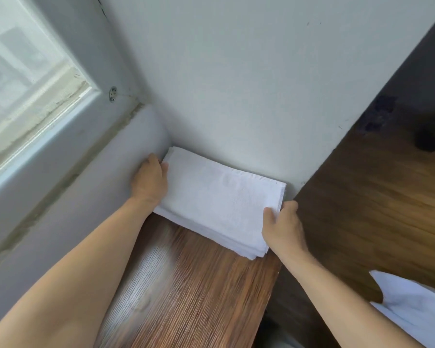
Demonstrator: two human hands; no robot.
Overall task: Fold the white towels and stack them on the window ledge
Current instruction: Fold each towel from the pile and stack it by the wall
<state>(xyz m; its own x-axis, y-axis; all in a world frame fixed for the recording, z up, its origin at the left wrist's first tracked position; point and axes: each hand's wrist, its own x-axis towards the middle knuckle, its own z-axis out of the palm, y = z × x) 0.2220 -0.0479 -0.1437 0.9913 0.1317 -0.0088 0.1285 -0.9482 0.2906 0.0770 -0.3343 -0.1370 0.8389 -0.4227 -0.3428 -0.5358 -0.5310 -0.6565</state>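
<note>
Against the wall corner, on the wooden ledge point(186, 285), both hands are setting the towel stack point(219, 202) down: left hand point(150, 180) fingers curled at its far edge, right hand point(283, 222) pinching its near corner. Next, I judge, letting go and fetching the loose towel point(412, 302), lying well apart from the stack.

Both forearms are bare to the frame edge behind the left hand point(150, 180) and right hand point(284, 226); neither wears rings or a watch.

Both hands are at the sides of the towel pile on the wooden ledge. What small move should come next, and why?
Probably let go and draw both hands back. The folded towel stack already lies flat on the wooden ledge, tucked into the wall corner, with the left hand and right hand only steadying its sides. More white cloth waits at lower right.
</note>
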